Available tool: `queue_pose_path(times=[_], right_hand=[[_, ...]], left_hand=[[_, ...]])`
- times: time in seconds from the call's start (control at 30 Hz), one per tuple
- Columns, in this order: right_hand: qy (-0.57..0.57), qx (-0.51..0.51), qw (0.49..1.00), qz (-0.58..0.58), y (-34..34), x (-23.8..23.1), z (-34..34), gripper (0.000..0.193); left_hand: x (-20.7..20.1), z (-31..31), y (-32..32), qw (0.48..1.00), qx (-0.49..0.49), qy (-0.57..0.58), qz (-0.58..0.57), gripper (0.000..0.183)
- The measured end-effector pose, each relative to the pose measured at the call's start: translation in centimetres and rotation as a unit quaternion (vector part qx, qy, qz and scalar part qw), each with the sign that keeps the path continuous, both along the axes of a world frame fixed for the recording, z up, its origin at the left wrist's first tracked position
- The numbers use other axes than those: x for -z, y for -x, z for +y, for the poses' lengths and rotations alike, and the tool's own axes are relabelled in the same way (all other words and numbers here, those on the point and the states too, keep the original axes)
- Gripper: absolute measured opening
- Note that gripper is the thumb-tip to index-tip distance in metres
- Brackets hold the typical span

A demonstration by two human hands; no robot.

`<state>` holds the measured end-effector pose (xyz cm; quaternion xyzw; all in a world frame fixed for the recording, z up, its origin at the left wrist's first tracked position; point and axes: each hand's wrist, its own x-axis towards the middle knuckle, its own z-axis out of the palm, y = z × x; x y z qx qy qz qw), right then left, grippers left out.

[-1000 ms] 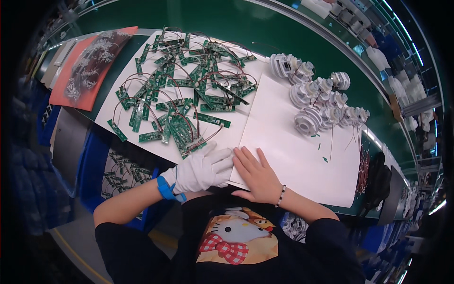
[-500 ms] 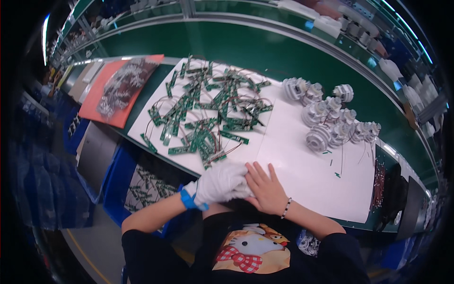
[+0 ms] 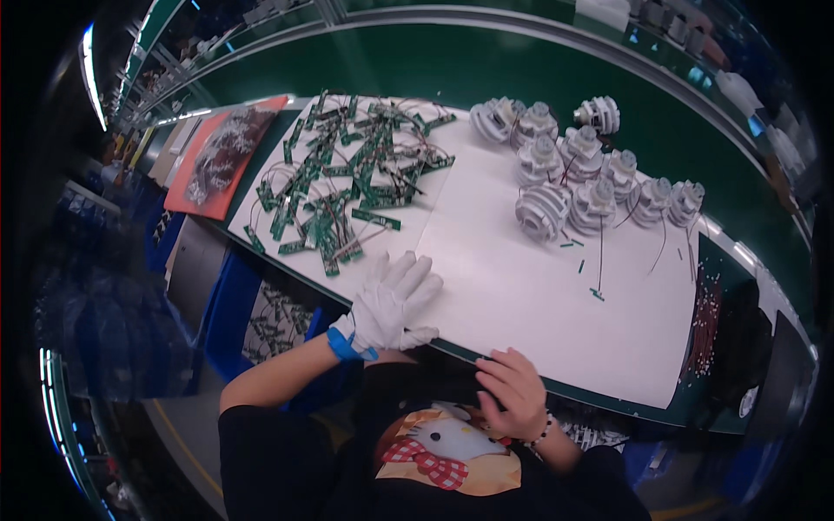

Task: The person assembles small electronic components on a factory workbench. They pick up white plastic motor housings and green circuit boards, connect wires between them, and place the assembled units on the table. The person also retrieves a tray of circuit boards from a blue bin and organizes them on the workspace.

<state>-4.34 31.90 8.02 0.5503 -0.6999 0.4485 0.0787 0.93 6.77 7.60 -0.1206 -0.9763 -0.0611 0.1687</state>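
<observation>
My left hand [image 3: 395, 300], in a white glove with a blue band at the wrist, lies spread near the table's front edge with nothing in it. Just beyond its fingertips is a heap of narrow green circuit boards [image 3: 375, 219] with thin wires. My right hand [image 3: 514, 395] is bare, with a beaded bracelet, and hangs over the front edge by my shirt. Its fingers are loosely stretched and hold nothing. Farther off to the right, a group of white round plastic assemblies [image 3: 543, 211] stands on the white sheet [image 3: 495, 286], several with wires trailing.
Small green strips [image 3: 597, 295] lie beside the assemblies. At left is an orange sheet [image 3: 181, 187] bearing a clear bag of small parts [image 3: 221, 161]. A blue bin [image 3: 228, 326] with boards stands below the table. Red-brown wires [image 3: 705, 326] lie at the right end.
My hands have parted from each other. The right has drawn back toward my body, while the gloved left has spread its fingers over the sheet. The view has also shifted.
</observation>
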Motion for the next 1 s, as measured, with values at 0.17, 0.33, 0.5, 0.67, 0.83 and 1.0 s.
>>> queue_pose_path(times=[0.17,0.33,0.5,0.67,0.83,1.0], right_hand=[[-0.024,0.044,0.999,-0.017,0.7,1.7,5.1,0.024],[-0.013,0.044,0.997,-0.054,2.0,1.5,5.7,0.023],[-0.020,0.022,0.999,0.015,4.1,-5.5,7.1,0.025],[-0.094,0.148,0.952,0.249,11.1,-16.6,8.0,0.022],[-0.232,0.131,0.880,0.393,27.1,-20.2,-3.9,0.016],[-0.603,0.200,0.740,0.221,40.1,-13.4,-16.6,0.063]], left_hand=[[-1.9,-3.2,-2.7,0.991,-0.085,-0.059,0.082,0.065],[-8.7,-1.5,-2.6,0.854,-0.202,-0.274,0.393,0.057],[-3.2,2.1,0.6,0.987,-0.120,-0.075,0.077,0.054],[-3.3,2.4,3.4,0.998,-0.041,-0.047,-0.028,0.051],[-4.5,1.7,3.3,0.991,-0.036,-0.103,-0.082,0.050],[-3.9,1.3,3.6,0.988,-0.006,-0.154,-0.030,0.049]])
